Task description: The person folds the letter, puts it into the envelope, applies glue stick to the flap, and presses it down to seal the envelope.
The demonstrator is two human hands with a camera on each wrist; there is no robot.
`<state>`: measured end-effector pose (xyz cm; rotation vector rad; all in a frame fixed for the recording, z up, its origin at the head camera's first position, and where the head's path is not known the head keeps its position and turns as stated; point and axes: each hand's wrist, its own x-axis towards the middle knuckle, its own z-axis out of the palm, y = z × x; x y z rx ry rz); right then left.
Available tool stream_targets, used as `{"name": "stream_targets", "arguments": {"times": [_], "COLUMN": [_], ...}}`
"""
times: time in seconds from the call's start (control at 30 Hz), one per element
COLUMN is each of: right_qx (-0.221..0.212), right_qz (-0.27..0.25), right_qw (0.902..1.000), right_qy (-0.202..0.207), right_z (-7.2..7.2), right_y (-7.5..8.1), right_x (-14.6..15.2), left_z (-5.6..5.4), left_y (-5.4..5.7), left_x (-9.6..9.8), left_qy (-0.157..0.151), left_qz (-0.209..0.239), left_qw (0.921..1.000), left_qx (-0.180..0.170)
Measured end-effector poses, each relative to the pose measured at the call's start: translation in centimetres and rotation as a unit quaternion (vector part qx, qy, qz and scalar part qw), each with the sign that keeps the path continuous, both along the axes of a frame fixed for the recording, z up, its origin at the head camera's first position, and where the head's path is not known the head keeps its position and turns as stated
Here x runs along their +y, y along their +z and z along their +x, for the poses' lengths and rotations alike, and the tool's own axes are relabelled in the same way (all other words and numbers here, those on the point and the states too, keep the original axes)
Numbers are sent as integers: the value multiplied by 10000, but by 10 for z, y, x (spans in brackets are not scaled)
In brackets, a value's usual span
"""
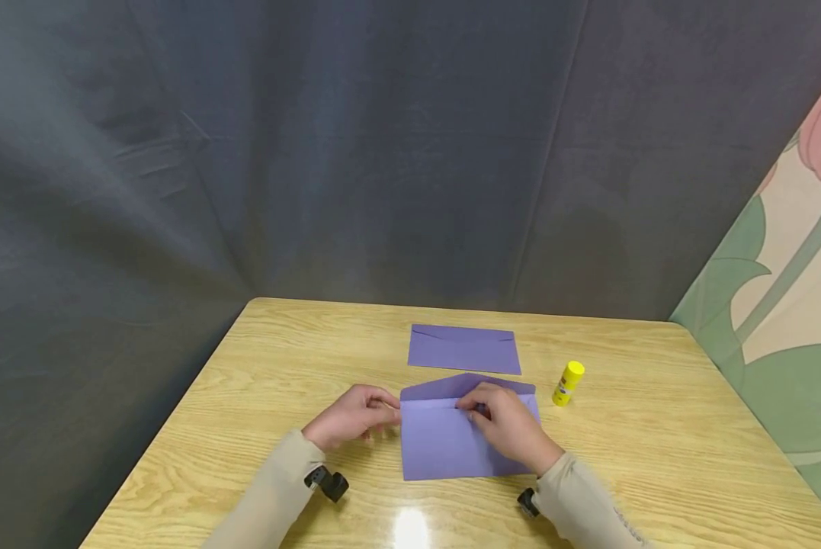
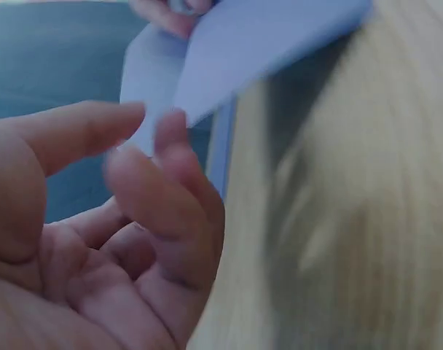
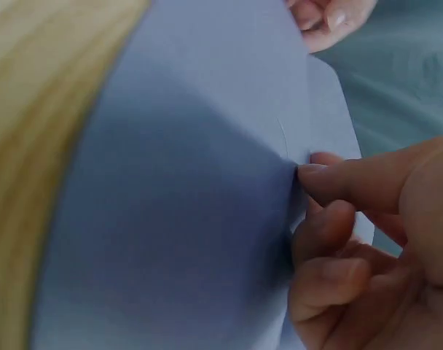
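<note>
A purple envelope (image 1: 437, 442) lies on the table with its pointed flap (image 1: 444, 386) unfolded toward the far side. My right hand (image 1: 502, 423) pinches the edge of its pocket opening. In the right wrist view the thumb (image 3: 327, 179) is on the front panel and a fingertip is behind it; the other fingers are curled. My left hand (image 1: 355, 415) is by the envelope's upper left corner, its fingers loosely bent. A gap shows between its thumb (image 2: 97, 131) and fingers in the left wrist view; whether a fingertip touches the paper I cannot tell.
A second purple envelope (image 1: 463, 349) lies flat farther back. A yellow glue stick (image 1: 569, 383) stands to the right of the envelopes on the wooden table (image 1: 657, 427). Behind the table hangs a dark curtain (image 1: 396, 152), with a flower-patterned surface (image 1: 794, 305) at the right.
</note>
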<state>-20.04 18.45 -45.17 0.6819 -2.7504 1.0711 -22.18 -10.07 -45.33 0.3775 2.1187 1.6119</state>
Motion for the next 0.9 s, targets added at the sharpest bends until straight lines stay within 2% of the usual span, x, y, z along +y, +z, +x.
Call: {"name": "stream_targets", "arguments": {"times": [0.1,0.27,0.37,0.43,0.5,0.6,0.67,0.7,0.77,0.83,0.9], "right_qx": [-124,-41,150,206,183,97,82,85,112,103,72], "right_qz": [95,169,551,942,1383,1887,2064,2095,2082,2042,1994], "right_qw": [9999,9998,9983,9950,9890,9793,9755,9749,9754,9766,9780], "right_qy": [-33,1,-63,-261,-490,-719,-755,-745,-714,-667,-612], "right_z": [-2,1,5,10,14,21,23,24,24,23,22], "right_y": [-7,-11,-10,-10,-10,-10,-10,-10,-11,-12,-14], "right_x": [-5,-11,-13,-14,-14,-15,-16,-17,-19,-20,-19], "left_z": [1,-2,-7,-9,-7,3,12,16,24,30,34], "left_y": [-4,-13,-15,-14,-12,-5,0,2,6,8,7], "left_x": [2,4,5,5,7,14,21,25,32,37,40], "left_qy": [-137,379,684,801,727,235,-273,-530,-956,-1232,-1338], "left_qz": [-166,-198,-303,-408,-623,-1123,-1535,-1757,-2261,-2752,-3157], "left_qw": [9997,9990,9968,9949,9924,9842,9718,9619,9413,9195,9030], "left_qx": [79,129,286,465,777,1351,1768,2027,2318,2523,2587]}}
